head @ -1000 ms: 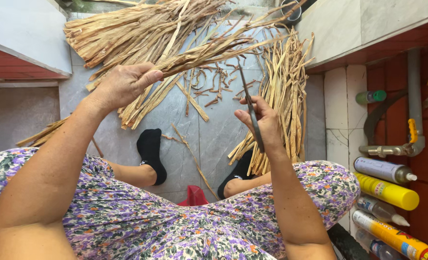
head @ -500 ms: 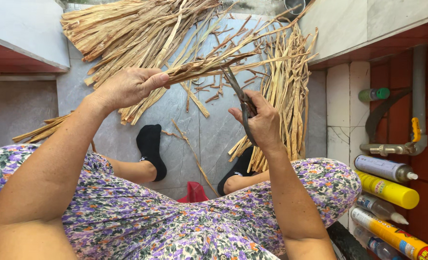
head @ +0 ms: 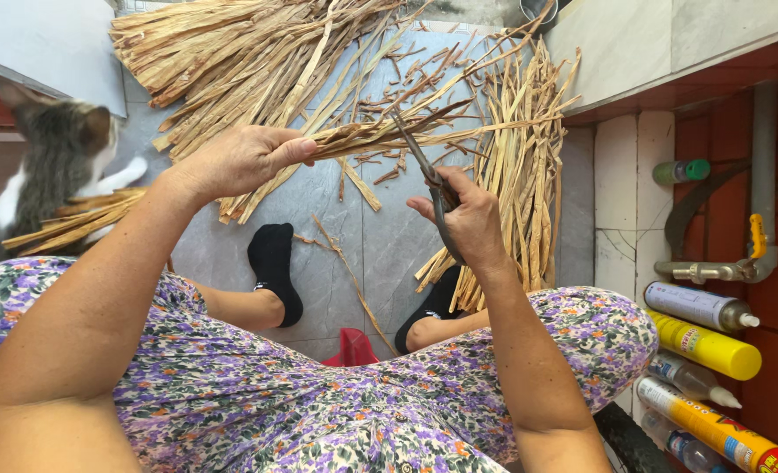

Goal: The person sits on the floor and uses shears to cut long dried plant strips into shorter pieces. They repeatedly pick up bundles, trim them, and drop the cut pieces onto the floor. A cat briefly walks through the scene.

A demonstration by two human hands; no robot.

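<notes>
My left hand (head: 242, 159) grips a bundle of dry tan leaf strips (head: 367, 136) that points to the right. Just right of it, my right hand (head: 468, 219) holds dark metal scissors (head: 424, 171), whose blades reach up against the bundle. A large heap of the same dried strips (head: 249, 52) lies on the grey floor beyond my hands. Another pile of strips (head: 516, 175) stands along the right wall.
A grey and white cat (head: 52, 166) stands at the left beside a small bunch of strips (head: 82, 219). Several spray cans and bottles (head: 704, 346) lie at the right under a metal pipe (head: 761, 175). My feet in black socks (head: 275, 263) rest on the floor.
My right hand has brought the scissors up and left to the bundle. The cat has come into view at the left.
</notes>
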